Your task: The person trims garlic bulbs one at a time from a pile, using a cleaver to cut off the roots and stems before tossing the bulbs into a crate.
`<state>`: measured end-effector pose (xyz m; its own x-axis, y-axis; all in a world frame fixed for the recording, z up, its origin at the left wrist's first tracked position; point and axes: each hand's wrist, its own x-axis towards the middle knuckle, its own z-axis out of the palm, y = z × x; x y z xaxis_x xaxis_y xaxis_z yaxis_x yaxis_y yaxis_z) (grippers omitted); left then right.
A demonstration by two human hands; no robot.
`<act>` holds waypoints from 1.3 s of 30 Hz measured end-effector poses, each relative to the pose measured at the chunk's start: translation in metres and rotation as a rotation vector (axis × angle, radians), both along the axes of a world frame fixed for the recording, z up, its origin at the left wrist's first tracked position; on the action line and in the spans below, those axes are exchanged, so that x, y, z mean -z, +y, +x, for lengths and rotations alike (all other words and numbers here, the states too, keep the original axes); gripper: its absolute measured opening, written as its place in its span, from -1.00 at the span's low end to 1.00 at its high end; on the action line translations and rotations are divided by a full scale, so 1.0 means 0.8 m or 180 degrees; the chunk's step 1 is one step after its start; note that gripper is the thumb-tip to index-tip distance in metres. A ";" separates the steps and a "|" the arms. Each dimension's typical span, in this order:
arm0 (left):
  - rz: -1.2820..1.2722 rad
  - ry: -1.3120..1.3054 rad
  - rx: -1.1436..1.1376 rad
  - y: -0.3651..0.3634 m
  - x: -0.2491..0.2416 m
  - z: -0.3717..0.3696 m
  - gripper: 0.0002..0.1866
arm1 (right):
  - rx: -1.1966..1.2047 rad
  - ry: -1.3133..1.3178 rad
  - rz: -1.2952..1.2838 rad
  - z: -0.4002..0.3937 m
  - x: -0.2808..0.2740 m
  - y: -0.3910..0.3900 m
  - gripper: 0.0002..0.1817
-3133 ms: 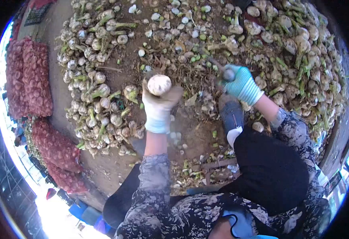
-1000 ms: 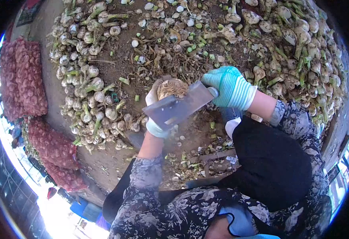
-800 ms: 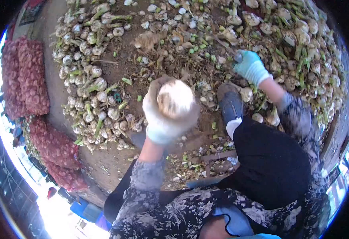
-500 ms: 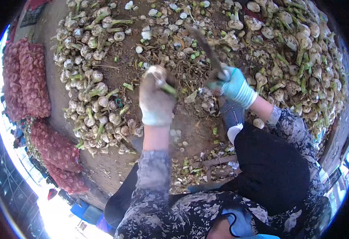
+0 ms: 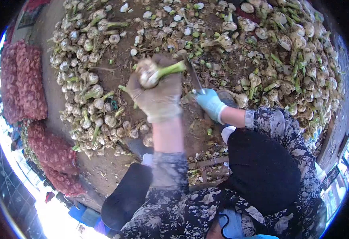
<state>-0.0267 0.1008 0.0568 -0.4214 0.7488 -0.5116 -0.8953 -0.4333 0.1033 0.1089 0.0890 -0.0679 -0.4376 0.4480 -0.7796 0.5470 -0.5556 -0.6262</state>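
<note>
My left hand (image 5: 160, 101), in a soiled pale glove, is closed around a garlic bulb (image 5: 147, 75). The bulb's green stem points to the right, its cut end overlapping the knife blade in this view. A knife (image 5: 193, 75) is gripped in my right hand (image 5: 210, 104), which wears a light turquoise glove, with the blade slanting up and to the left. Below both hands the ground is littered with dry skins, cut stem pieces and root ends.
To the left lies a pile of garlic bulbs (image 5: 96, 91) with short stems. A larger heap of garlic (image 5: 302, 59) spreads along the right. Red mesh sacks full of bulbs (image 5: 25, 81) stand at the far left. My knees (image 5: 262, 171) are bent at the front.
My left hand has shifted right with the garlic bulb, whose stem now reaches the knife. My right hand has come left and slightly down, and the blade stands more upright.
</note>
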 end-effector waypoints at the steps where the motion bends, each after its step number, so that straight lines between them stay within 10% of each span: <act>1: 0.0328 0.0380 0.0251 -0.003 0.014 0.028 -0.61 | -0.0146 -0.0036 0.0068 0.011 0.023 -0.014 -0.78; 5: -0.0773 0.4783 0.1234 -0.004 0.022 0.115 -0.51 | -0.0379 -0.1131 0.0802 0.030 0.056 -0.040 -0.85; 7: -0.1887 0.4300 0.1645 -0.028 0.030 0.044 -0.46 | 0.0178 -0.0205 0.0693 0.027 0.011 0.007 -0.78; 11: -0.3358 0.0358 -0.0349 -0.154 0.111 -0.156 -0.51 | 0.0164 -0.0016 0.0636 0.028 0.002 0.023 -0.77; 21: -0.4667 0.0699 -0.0271 -0.238 0.200 -0.269 -0.50 | 0.0089 0.0180 0.0488 0.027 0.007 0.020 -0.69; 27: -0.3296 0.1977 0.0309 -0.220 0.154 -0.178 -0.45 | -0.0396 0.0232 0.1415 0.059 0.039 0.053 -0.65; 32: -0.2115 0.2733 0.1419 -0.115 0.078 -0.043 -0.35 | -0.1649 0.0273 0.1999 0.017 -0.111 0.071 -0.65; 34: -0.1897 0.4749 0.2752 -0.113 0.088 -0.032 -0.21 | -0.2175 0.0515 0.2633 0.017 -0.127 0.070 -0.67; 39: -0.0835 0.3148 0.2308 -0.124 0.149 -0.017 -0.36 | -0.2724 0.0389 0.2863 0.023 -0.127 0.077 -0.71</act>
